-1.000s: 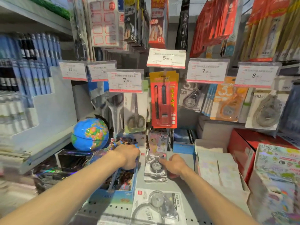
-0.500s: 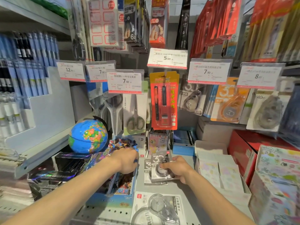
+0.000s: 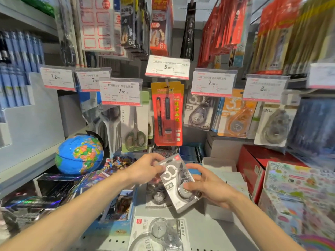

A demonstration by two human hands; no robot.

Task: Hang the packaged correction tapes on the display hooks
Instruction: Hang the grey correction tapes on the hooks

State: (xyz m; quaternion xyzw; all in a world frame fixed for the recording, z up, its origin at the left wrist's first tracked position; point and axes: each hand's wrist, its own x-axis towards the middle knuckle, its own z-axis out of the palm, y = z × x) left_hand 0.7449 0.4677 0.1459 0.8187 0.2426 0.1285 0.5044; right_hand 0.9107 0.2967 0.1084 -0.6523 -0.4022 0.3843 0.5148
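Grey-and-white correction tape pack (image 3: 176, 180) now off the shelf (image 3: 204, 232), raised and tilted between both hands; half a second ago lay on the small stack with only the right hand on it. Right hand (image 3: 208, 189) curled round the lower right edge, thumb over the clear blister. Left hand (image 3: 146, 169) moved across from the coloured card box (image 3: 116, 205) and now pinching the upper left corner, near the hanger end. Remaining pack (image 3: 157, 194) of the stack flat on the shelf beneath, partly hidden by the held one. Larger tape pack (image 3: 159, 234) flat at the near edge, untouched.

Matching grey packs (image 3: 199, 111) already hanging upper right under the 7.90 price tag (image 3: 213, 82); orange packs (image 3: 235, 115) beside them. Likely target hook there, though hook tip itself not visible behind the tag.

Reading: pickup done, pack being squared up in two hands. Hanging not yet started. Next needs hang hole turned upward and lined up with the hook end. Slight motion blur at frame edges.
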